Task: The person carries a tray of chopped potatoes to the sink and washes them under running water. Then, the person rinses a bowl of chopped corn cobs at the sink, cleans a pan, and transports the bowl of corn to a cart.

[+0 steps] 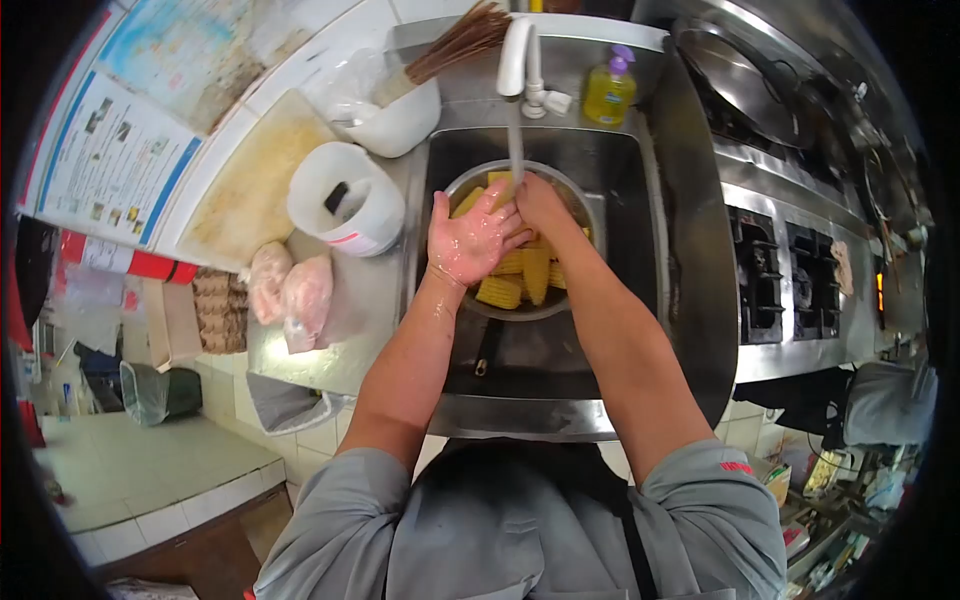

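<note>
Water runs from the white faucet [516,60] into a round metal bowl [580,200] in the sink. Several pieces of yellow corn [535,274] lie in the bowl. My left hand [470,238] is over the bowl's left side, wet, palm up, fingers spread, holding nothing. Beside the water stream, my right hand [541,203] is at the bowl's upper middle, its fingers bent and mostly hidden near the left fingertips; whether it holds anything cannot be seen.
Left of the sink [625,300] stand a white bucket [345,200], a cutting board [250,185] and bagged pink meat [307,300]. A soap bottle [610,90] is behind the sink. Stove burners [757,275] are at the right.
</note>
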The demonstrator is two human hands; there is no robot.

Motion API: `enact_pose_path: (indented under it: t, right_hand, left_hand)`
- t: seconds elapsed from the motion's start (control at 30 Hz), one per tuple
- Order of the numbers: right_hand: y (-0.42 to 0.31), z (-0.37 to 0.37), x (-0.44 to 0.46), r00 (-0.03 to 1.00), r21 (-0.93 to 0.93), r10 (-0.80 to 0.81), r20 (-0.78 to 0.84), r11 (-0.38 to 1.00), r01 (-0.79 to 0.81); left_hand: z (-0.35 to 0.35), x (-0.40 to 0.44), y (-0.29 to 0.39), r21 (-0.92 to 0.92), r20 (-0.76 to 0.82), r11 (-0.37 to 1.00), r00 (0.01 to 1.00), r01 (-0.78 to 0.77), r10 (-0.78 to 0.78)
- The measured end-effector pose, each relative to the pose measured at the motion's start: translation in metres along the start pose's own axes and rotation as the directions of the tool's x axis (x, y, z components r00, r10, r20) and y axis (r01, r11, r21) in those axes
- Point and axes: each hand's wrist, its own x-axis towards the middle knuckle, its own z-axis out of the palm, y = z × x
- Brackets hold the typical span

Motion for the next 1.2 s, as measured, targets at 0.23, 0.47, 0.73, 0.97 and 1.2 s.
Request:
enact_pose_path:
  t: [0.23, 0.47, 0.73, 0.97, 1.2]
  right_hand:
    - [0.000, 0.030, -0.038, 0.972, 0.021, -0.228, 0.065, 0.974, 0.227]
    - [-0.038, 0.029, -0.066, 0.987, -0.454, -0.148, 0.056, 0.877, 0.157]
    - [0.007, 0.035, -0.050, 0.995, 0.168, 0.102, 0.018, 0.980, -0.104]
    - [-0.026, -0.001, -0.079, 0.943, 0.526, 0.216, 0.255, 0.787, -0.322]
    - [-0.049, 0.005, -0.070, 0.955, 0.833, 0.130, 0.268, 0.467, -0.298]
  left_hand:
    - [-0.018, -0.050, 0.025, 0.056, -0.074, 0.998, 0.997, 0.018, -0.014]
    - [-0.007, -0.067, 0.023, 0.035, -0.066, 0.999, 0.998, 0.007, -0.005]
    - [-0.005, -0.074, 0.022, 0.082, -0.184, 0.994, 0.979, -0.070, 0.084]
    - [-0.012, -0.060, 0.020, 0.089, -0.206, 0.994, 0.976, -0.058, 0.075]
    - [-0.079, 0.043, 0.021, 0.455, -0.320, 0.888, 0.919, -0.063, 0.230]
